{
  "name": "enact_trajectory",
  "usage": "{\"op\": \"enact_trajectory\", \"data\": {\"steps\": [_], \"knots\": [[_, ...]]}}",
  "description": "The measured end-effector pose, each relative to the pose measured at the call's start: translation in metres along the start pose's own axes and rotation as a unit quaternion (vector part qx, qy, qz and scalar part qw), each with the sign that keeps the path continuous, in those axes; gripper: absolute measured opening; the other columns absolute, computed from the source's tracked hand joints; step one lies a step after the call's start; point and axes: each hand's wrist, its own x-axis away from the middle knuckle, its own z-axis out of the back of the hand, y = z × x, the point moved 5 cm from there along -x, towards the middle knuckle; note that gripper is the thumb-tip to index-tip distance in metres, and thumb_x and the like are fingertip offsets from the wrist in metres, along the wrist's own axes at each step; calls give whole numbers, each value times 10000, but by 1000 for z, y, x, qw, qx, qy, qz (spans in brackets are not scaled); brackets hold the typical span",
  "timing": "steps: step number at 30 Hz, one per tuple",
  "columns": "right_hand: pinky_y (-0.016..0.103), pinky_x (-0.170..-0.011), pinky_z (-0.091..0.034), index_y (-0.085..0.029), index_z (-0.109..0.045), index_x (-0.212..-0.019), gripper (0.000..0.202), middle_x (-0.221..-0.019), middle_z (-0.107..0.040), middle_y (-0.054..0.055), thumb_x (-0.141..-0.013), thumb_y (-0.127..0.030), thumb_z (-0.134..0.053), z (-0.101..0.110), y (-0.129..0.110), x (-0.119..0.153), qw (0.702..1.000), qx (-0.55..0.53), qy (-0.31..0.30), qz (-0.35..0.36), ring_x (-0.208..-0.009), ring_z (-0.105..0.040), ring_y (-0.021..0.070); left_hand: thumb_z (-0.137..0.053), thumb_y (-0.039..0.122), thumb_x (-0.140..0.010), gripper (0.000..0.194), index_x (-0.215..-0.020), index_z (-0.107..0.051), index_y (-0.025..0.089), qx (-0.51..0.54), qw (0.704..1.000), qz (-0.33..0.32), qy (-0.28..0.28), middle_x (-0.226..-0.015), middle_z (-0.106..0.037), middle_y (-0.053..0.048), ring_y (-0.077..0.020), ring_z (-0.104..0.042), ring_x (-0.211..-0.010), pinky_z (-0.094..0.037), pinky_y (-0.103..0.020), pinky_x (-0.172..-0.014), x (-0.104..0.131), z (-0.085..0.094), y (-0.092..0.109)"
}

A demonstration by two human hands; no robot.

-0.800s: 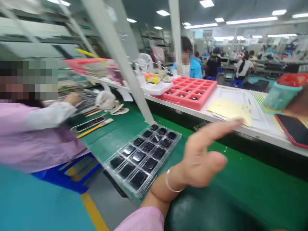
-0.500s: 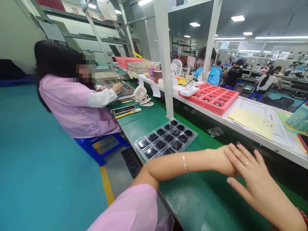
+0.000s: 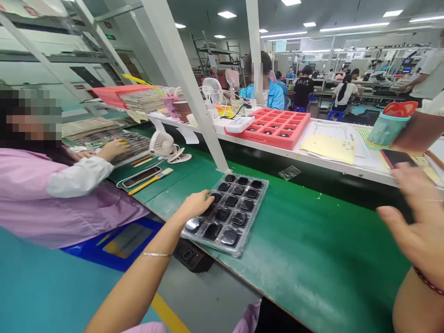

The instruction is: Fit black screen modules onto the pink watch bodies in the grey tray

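Observation:
A clear plastic tray (image 3: 255, 217) with several black square pieces (image 3: 222, 213) in its pockets lies on the green bench, its near left corner at the bench edge. My left hand (image 3: 196, 204) is at the tray's left side, with fingers bent over the rim beside a black piece. Some of its fingers are hidden. My right hand (image 3: 418, 226) is raised at the far right, blurred by motion, its thumb spread from the fingers. Nothing shows in it. Behind it, a dark flat object (image 3: 398, 159) lies on the shelf, partly covered.
A white post (image 3: 194, 88) stands just behind the tray. The raised shelf holds a red foam tray (image 3: 294, 134), papers (image 3: 329, 148) and a teal cup (image 3: 386, 129). To the left are a small fan (image 3: 161, 143), a phone (image 3: 142, 176), a brush (image 3: 151, 181) and a co-worker's arm (image 3: 83, 175).
My hands, which were touching, have come apart. My left hand has moved left to the tray, my right hand toward the shelf on the right. The view has swung right and tilted.

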Motion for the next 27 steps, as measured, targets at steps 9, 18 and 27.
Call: {"op": "enact_trajectory", "data": {"steps": [9,18,27], "knots": [[499,-1155,-189,-143,-237,-1535,711,-1523,-170,51,-963,-516,-434,-190,-1,39,863,-36,-501,-57,-1412,-131,282,-365,412,-932,593,-1423,-420,84,10,963,-232,-134,-1374,-467,-117,-277,-520,-1188,-397,-378,-1010,109,-22,123],[550,-1119,-145,-171,-193,-1545,791,-1541,-67,90,-946,-650,-385,-235,56,64,890,139,-384,-203,-1400,-113,280,-551,408,-879,684,-1481,-341,163,161,732,-559,-354,-1520,-223,-65,-220,-297,-1383,-326,-283,-1100,177,-44,255],[608,-1078,-142,-281,-341,-1493,713,-1522,-169,67,-900,-667,-431,-220,69,77,903,131,-390,-120,-1388,-151,289,-385,446,-948,663,-1513,-238,133,50,915,-368,-157,-1549,-11,-112,-264,36,-1442,-10,-480,-1151,-19,-56,283]]}}
